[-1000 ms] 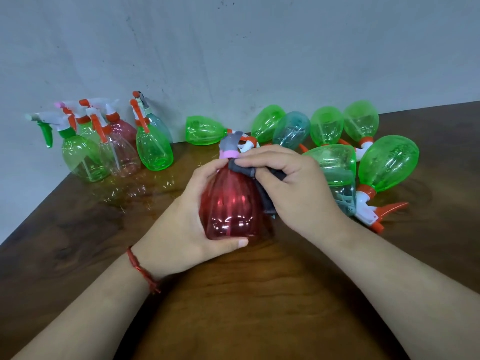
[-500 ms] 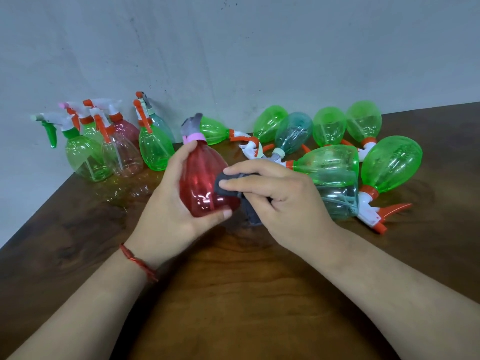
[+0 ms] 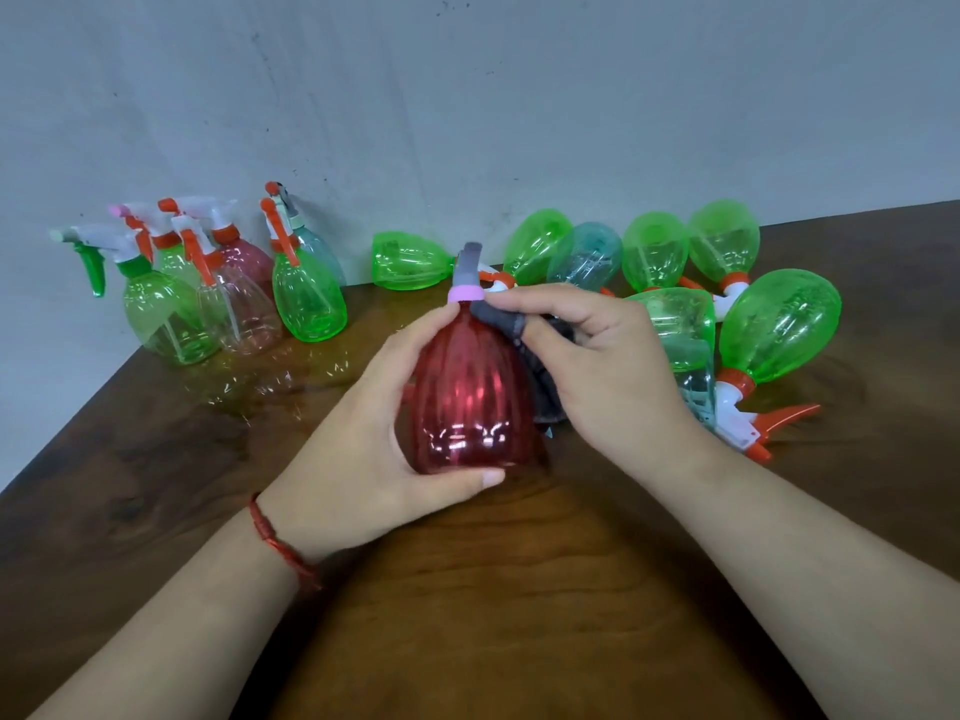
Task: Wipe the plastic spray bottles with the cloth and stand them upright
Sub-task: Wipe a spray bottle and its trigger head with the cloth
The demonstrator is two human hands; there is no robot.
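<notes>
Centre frame: left hand (image 3: 358, 449) grips red spray bottle (image 3: 467, 397) — right hand (image 3: 597, 366) pinches grey cloth (image 3: 498, 320) at its shoulder; wipe downward, steadily.

— What do we see at the back?
— We see a pale grey wall (image 3: 519, 96), matt, with small dark specks and scuffs.
— And below it?
— We see a dark brown wooden table (image 3: 467, 615) meeting that wall, grain showing, its left edge running diagonally. Soft, even light leaves faint glints on the tabletop.
</notes>
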